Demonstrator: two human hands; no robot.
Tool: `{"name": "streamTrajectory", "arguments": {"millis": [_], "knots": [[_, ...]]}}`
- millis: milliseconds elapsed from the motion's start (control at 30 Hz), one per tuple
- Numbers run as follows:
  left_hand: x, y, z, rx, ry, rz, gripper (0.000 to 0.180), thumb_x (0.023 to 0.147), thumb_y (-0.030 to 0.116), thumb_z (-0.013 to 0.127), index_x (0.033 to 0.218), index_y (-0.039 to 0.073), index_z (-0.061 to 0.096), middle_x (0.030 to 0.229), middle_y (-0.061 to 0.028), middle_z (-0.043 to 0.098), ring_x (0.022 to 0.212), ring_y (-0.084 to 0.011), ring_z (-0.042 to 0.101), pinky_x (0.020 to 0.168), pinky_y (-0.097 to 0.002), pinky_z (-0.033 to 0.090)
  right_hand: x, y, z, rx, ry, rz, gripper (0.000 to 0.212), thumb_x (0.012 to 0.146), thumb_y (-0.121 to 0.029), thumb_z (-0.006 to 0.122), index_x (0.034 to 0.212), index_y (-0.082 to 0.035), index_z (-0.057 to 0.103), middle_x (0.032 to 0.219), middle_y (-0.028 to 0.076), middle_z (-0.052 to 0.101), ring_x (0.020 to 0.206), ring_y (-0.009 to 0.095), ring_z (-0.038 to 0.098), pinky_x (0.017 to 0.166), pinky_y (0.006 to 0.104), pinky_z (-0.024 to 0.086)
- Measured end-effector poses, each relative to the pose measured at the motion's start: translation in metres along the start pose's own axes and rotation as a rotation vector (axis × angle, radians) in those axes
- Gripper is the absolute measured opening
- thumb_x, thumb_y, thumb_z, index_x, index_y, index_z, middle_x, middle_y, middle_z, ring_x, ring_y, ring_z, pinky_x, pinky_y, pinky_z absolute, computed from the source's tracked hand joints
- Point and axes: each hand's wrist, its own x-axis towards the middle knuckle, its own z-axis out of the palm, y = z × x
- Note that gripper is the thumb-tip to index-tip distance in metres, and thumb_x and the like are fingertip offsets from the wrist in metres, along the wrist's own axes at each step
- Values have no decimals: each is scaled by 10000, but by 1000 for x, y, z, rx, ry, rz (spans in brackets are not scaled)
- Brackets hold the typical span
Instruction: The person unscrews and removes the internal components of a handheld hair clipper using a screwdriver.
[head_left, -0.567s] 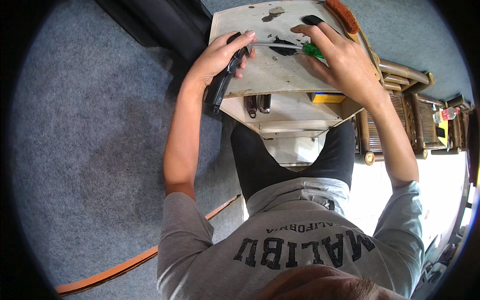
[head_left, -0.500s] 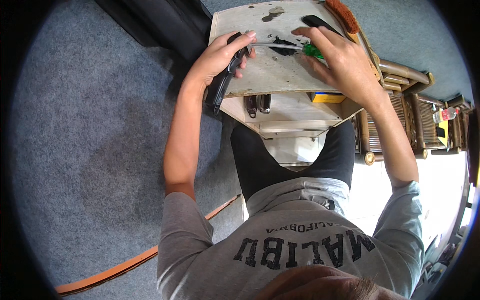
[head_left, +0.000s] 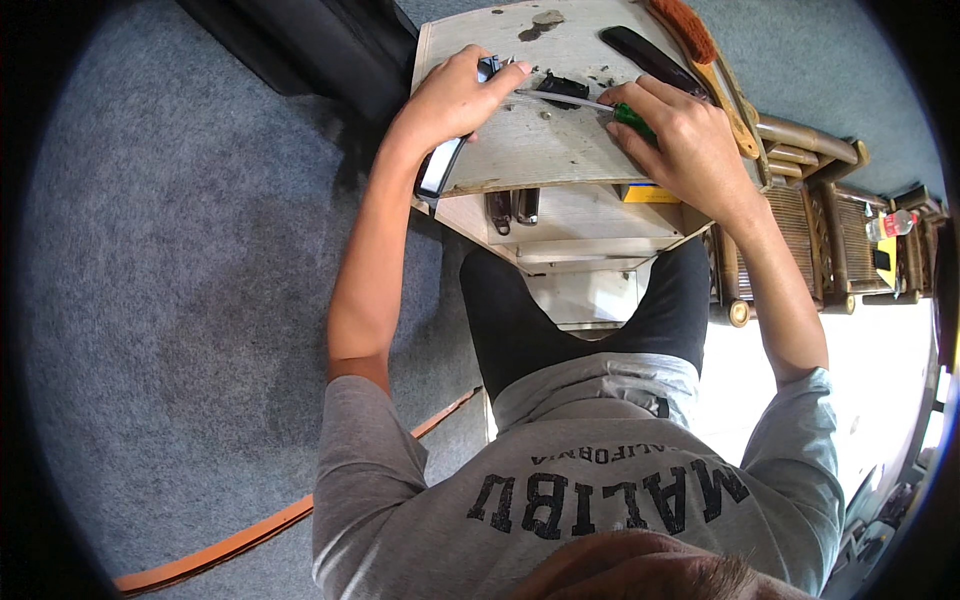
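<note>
My left hand [head_left: 455,98] is wrapped round a hair clipper [head_left: 440,168], whose long black and silver body slants down past the tabletop's left edge. Its upper end shows between my thumb and fingers. With my right hand [head_left: 685,140] I grip a screwdriver [head_left: 632,120] by its green handle. The thin metal shaft points left toward the clipper, its tip a little short of my left thumb. Behind the shaft lies a small black piece [head_left: 563,88] with dark crumbs scattered around it. The wooden tabletop [head_left: 530,150] is under both hands.
Beyond my right hand lie a long black object [head_left: 655,62] and a wooden-handled brush [head_left: 690,35] with orange bristles. On the shelf below are two dark clipper-like items [head_left: 512,208] and a yellow-blue box [head_left: 650,194]. A bamboo bench [head_left: 775,245] stands to the right.
My left hand has turned the clipper, so its silver side now shows. The screwdriver tip has come away from it, and my right hand has shifted slightly right and down, closing round the handle.
</note>
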Motion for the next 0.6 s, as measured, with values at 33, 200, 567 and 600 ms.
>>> {"name": "streamTrajectory", "arguments": {"millis": [33,200,567,600], "knots": [[0,-2,1,-44,19,56,752,980,607,725,1306,-66,643,849,-87,695,629,-120,607,537,-293,537,0,0,0,1,0,1,224,986,-213,746,1179,-98,744,1011,92,739,851,326,762,741,454,620],[-2,-6,-7,-218,-24,85,670,1017,567,695,1275,-51,667,854,-91,710,637,-115,639,519,-288,530,-1,3,3,6,34,-5,216,998,-210,732,1179,-92,736,996,96,731,835,329,761,724,447,614],[-27,-14,-9,-1009,-355,88,478,1124,451,589,1223,-5,689,932,-87,714,668,-76,637,465,-234,527,31,-33,36,447,247,240,268,985,-313,773,1123,-84,769,707,163,722,711,378,751,687,475,584],[-28,-16,-9,-1038,-358,88,476,1123,444,594,1218,-13,687,933,-94,713,666,-86,645,459,-240,529,37,-38,39,433,212,236,290,982,-337,773,1135,-90,779,723,161,735,729,376,763,693,473,591]]}}
